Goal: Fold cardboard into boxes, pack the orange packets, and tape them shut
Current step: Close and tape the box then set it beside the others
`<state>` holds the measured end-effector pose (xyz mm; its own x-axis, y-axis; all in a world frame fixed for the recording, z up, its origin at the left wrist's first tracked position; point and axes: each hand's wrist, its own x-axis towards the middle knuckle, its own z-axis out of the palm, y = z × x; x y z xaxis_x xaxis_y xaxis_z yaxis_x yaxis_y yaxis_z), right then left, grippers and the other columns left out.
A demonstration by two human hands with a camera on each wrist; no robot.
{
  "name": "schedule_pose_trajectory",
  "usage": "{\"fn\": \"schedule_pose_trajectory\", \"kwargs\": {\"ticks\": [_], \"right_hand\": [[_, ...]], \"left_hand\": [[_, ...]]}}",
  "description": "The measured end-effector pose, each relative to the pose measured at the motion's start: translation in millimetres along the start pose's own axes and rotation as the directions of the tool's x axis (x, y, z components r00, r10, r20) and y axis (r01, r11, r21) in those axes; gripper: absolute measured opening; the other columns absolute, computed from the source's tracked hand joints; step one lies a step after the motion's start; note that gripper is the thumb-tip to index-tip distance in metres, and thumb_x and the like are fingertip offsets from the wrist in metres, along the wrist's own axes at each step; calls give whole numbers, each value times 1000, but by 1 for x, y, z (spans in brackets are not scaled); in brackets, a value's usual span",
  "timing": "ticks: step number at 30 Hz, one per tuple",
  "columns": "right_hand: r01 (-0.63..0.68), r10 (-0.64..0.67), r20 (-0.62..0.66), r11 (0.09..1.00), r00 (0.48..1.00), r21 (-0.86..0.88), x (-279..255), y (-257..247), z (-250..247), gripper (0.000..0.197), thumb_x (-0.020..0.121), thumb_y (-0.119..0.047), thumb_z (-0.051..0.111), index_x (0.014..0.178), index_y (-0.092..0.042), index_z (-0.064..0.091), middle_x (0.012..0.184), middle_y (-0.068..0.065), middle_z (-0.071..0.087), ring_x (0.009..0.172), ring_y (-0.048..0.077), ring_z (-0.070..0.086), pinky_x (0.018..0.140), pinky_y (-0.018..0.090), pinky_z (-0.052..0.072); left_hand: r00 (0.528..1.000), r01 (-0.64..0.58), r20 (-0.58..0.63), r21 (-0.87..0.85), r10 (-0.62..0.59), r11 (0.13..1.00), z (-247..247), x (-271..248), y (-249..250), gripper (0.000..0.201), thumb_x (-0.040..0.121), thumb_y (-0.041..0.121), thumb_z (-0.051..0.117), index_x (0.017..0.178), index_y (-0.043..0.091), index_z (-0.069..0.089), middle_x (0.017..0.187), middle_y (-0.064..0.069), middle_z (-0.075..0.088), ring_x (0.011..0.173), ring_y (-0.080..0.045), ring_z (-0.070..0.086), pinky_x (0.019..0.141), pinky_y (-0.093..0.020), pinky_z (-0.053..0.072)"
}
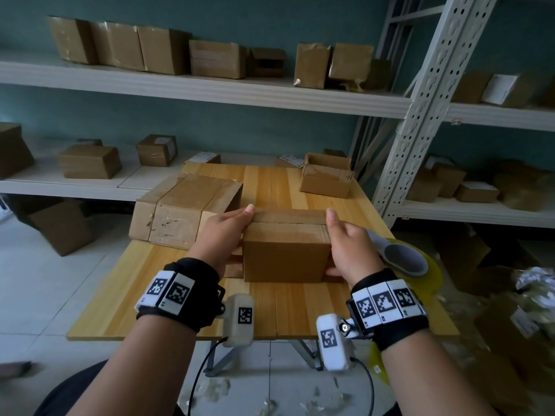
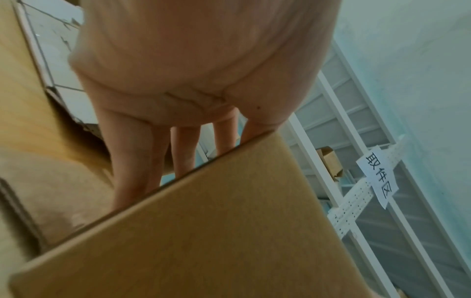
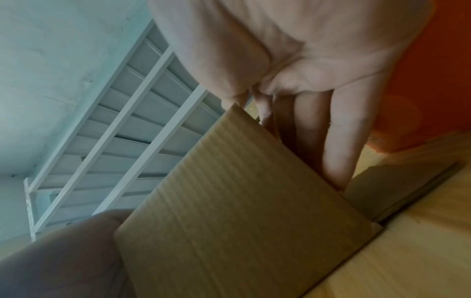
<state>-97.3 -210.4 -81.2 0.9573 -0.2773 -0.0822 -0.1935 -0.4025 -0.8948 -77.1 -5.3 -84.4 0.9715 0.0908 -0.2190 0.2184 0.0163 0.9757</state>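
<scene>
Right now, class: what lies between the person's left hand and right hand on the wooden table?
The head view shows one closed cardboard box between the left hand and right hand, both pressing its sides.

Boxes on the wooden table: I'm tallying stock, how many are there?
3: the box held between both hands, a large taped box at its left, an open box at the far right corner.

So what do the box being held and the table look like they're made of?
Box: plain brown corrugated cardboard, matte; fine ribbing shows on its face in the right wrist view. Table: light wood, or maybe wood-look laminate, smooth with a slight sheen; parallel plank seams and grain streaks run along its top.
</scene>
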Motion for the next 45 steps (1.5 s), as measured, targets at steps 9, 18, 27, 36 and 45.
{"fn": "schedule_pose_trajectory", "kwargs": {"ticks": [9,18,27,36,45], "right_hand": [[49,-52,-63,998,997,-45,10,-1,3,48,108,-48,48,98,-6,69,105,26,71,94,37,68,84,60,61],[82,-107,-86,963,991,-255,24,-2,12,55,110,-54,39,81,-13,62,67,4,55,66,23,58,57,32,40],[99,-117,-71,970,991,-220,26,2,13,57,104,-66,42,91,-16,66,70,2,59,67,19,60,59,31,42],[143,-178,-113,954,978,-265,24,3,20,59,98,-71,49,102,-15,68,81,1,66,76,18,63,63,32,46],[121,-166,-97,924,981,-363,26,0,29,84,90,-82,50,135,-12,59,112,4,70,102,25,67,70,34,47]], "left_hand": [[995,-62,-65,201,76,978,10,10,-4,42,108,57,46,110,22,70,108,-7,70,103,-26,67,98,-49,58],[980,-139,-80,390,184,910,13,16,-1,39,107,53,52,83,25,64,102,-13,74,96,-26,69,95,-50,60],[970,-177,-27,610,243,773,12,21,0,66,91,80,55,92,16,71,87,-5,74,81,-20,71,76,-37,64],[977,-147,-12,676,211,722,17,21,0,82,82,88,58,120,16,60,103,2,64,91,-17,62,71,-33,53],[991,-100,121,425,54,899,14,19,-2,75,85,68,75,133,22,40,109,8,53,98,-13,59,74,-30,54]]}}
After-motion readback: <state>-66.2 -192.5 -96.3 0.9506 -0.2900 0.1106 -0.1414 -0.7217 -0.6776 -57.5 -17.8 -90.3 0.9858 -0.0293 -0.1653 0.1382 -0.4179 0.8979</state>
